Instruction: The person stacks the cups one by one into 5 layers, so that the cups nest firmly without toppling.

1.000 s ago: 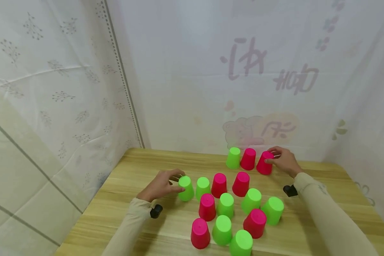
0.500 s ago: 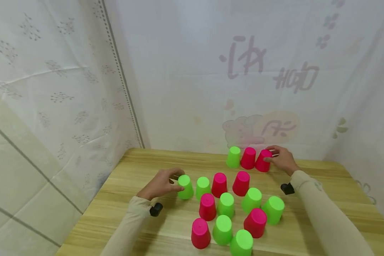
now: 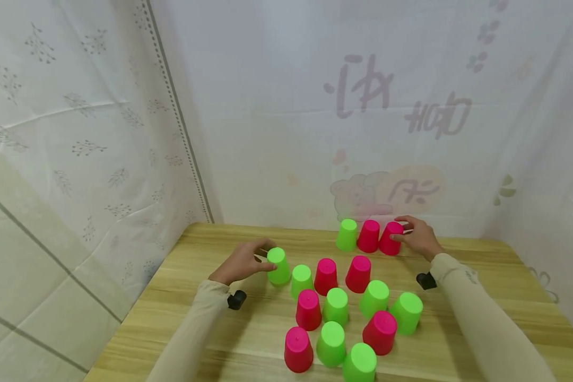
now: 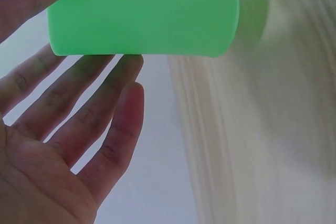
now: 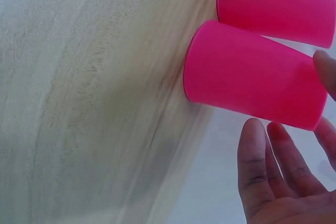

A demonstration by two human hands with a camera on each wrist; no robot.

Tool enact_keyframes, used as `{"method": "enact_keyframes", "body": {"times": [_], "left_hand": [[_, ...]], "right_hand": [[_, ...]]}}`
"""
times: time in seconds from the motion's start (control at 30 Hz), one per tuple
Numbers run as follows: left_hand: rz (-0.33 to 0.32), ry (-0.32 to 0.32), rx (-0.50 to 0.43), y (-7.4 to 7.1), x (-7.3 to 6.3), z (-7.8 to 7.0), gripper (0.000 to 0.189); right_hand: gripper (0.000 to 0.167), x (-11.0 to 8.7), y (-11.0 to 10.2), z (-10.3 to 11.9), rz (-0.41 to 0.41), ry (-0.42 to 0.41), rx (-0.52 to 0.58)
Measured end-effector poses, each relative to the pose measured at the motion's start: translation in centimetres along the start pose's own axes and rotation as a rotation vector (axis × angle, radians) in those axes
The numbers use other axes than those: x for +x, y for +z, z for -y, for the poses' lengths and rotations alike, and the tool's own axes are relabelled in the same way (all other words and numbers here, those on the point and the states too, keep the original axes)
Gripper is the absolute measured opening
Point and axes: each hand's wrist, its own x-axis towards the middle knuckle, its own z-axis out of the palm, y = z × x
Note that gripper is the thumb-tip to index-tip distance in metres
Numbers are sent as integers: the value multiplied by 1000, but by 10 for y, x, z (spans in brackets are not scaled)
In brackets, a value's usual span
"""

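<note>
My left hand (image 3: 242,261) pinches an upside-down green plastic cup (image 3: 278,266) between thumb and fingers, left of the other cups. In the left wrist view this green cup (image 4: 147,14) shows a faint reflection on the wood beside its rim. At the back right, my right hand (image 3: 421,239) holds an upside-down pink cup (image 3: 391,239) near its base, thumb on one side and fingers on the other. That pink cup (image 5: 252,74) stands beside another pink cup (image 3: 368,236), with a green cup (image 3: 346,235) at the row's left end.
Several more green and pink cups stand upside down in the middle and front, among them a green cup (image 3: 302,281), a pink cup (image 3: 326,276) and a front green cup (image 3: 360,363). The wooden table (image 3: 172,297) meets a white printed curtain (image 3: 267,132) at the back.
My left hand has moved the green cup away from me, toward the back of the table. My right hand has shifted its pink cup slightly left and back, closer to its pink neighbour.
</note>
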Motion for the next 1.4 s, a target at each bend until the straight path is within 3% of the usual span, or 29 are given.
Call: {"method": "enact_keyframes", "body": {"times": [0.3, 0.57, 0.67, 0.8, 0.93, 1.17, 1.3, 1.4], "left_hand": [[-12, 30, 60, 7, 25, -6, 41], [-19, 56, 47, 13, 51, -7, 37], [-6, 49, 31, 20, 62, -7, 37], [5, 39, 35, 30, 80, -10, 39], [30, 34, 62, 34, 99, -19, 40], [88, -1, 127, 40, 128, -30, 43], [112, -34, 191, 43, 140, -33, 44], [140, -64, 178, 45, 145, -34, 44]], "right_hand": [[76, -13, -22, 1, 19, 23, 8], [79, -43, -40, 3, 5, 39, 19], [73, -63, -40, 1, 52, -3, -18], [60, -94, -40, 1, 105, -127, -143], [51, -121, -38, 8, 150, -229, -162], [49, -152, -25, 19, 179, -252, -99], [52, -158, -14, 25, 163, -285, -101], [55, -160, -6, 27, 171, -291, -97]]}}
